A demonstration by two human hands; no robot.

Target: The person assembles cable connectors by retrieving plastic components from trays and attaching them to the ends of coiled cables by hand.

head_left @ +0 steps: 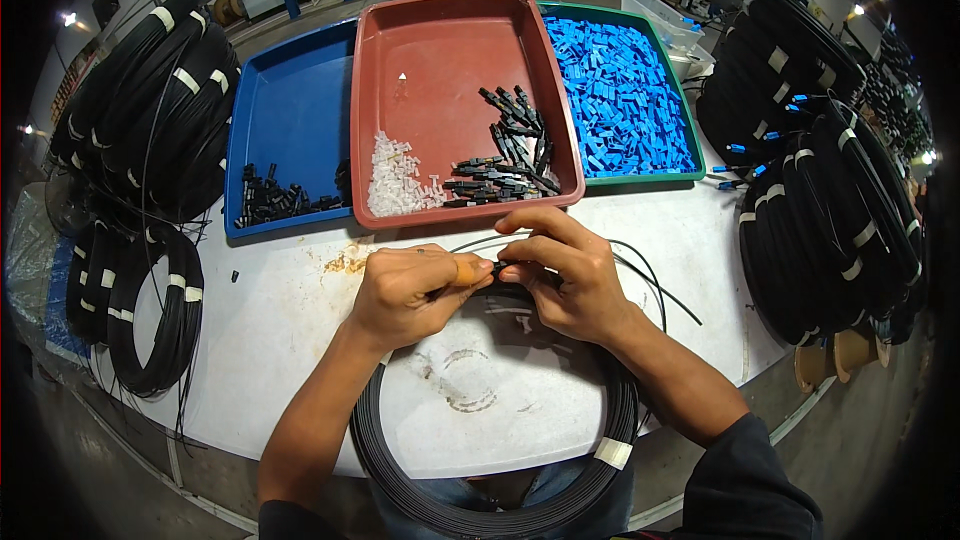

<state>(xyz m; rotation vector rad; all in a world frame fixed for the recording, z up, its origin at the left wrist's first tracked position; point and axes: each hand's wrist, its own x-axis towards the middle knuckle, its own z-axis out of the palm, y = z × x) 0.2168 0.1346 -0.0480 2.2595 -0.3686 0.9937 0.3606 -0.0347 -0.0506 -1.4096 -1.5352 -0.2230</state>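
My left hand [415, 290] and my right hand [570, 275] meet above the far side of a coiled black cable [497, 520]. Both are closed in a pinch on a small black connector piece [499, 267], mostly covered by the fingertips. An orange-yellow wrap goes round a digit of my left hand. The coil, bound with a white tape band [613, 453], rests on the white table and overhangs its near edge. A loose black cable end [685, 308] sticks out to the right of my right hand.
Across the back stand a blue tray [290, 90] with black parts, a red tray [450, 40] with clear pieces and black connectors, and a green-rimmed tray [655, 178] full of blue clips. Black cable coils [150, 110] are stacked left, more coils [830, 210] right.
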